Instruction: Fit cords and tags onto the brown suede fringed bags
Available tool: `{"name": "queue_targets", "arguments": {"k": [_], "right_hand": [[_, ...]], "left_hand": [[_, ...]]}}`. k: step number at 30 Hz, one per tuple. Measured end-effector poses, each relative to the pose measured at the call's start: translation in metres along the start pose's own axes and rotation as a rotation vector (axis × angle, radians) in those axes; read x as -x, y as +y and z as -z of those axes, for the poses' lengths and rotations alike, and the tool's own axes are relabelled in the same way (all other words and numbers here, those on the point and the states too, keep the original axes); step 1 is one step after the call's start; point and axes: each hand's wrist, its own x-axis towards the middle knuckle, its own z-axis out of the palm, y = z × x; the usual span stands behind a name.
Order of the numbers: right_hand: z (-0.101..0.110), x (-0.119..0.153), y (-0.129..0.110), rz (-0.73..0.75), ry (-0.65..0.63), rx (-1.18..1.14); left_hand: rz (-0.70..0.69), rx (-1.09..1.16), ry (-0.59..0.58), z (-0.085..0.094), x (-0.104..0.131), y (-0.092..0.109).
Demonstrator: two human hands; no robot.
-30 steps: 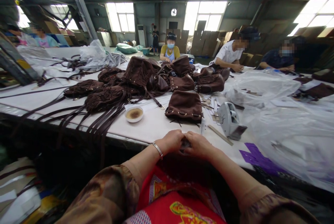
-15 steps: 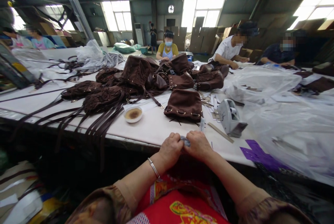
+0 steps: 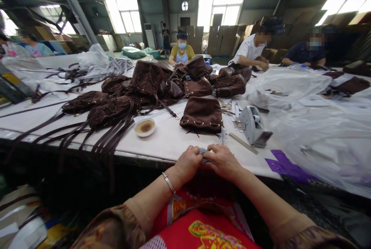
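Both hands meet at the near edge of the counter (image 3: 162, 140): the left hand (image 3: 188, 162) and right hand (image 3: 223, 161) are curled closed around a small greyish piece (image 3: 204, 151), possibly a scrap of cloth or tape, mostly hidden between the fingers. One brown suede bag (image 3: 202, 114) sits alone just beyond; a heap of bags (image 3: 162, 82) looks unsorted. A glue dish (image 3: 145, 127) and tape dispenser (image 3: 253, 125) flank a bare strip of counter.

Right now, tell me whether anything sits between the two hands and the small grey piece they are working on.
Nothing visible does. The left hand and right hand both pinch the small grey piece directly, at the near table edge.
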Motion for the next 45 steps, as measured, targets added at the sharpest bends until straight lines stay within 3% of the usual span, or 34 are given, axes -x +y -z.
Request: {"name": "queue_targets", "arguments": {"k": [7, 13, 22, 33, 39, 45], "right_hand": [[-0.01, 0.001, 0.0, -0.067, -0.001, -0.042], [-0.024, 0.004, 0.005, -0.08, 0.083, -0.199], [-0.032, 0.008, 0.004, -0.102, 0.153, -0.269], [-0.037, 0.01, 0.005, -0.109, 0.208, -0.279], [-0.03, 0.015, 0.008, -0.064, 0.174, -0.274], [0.003, 0.01, 0.027, 0.069, 0.022, -0.098]], "left_hand": [[-0.053, 0.097, 0.038, 0.006, 0.006, -0.005], [-0.032, 0.112, 0.057, 0.006, 0.008, -0.008], [0.0, 0.008, -0.168, 0.02, -0.013, 0.0], [-0.043, -0.01, -0.255, 0.022, -0.022, 0.005], [-0.068, -0.054, -0.192, 0.018, -0.018, 0.002], [-0.314, -0.05, -0.283, 0.03, -0.04, -0.019]]}}
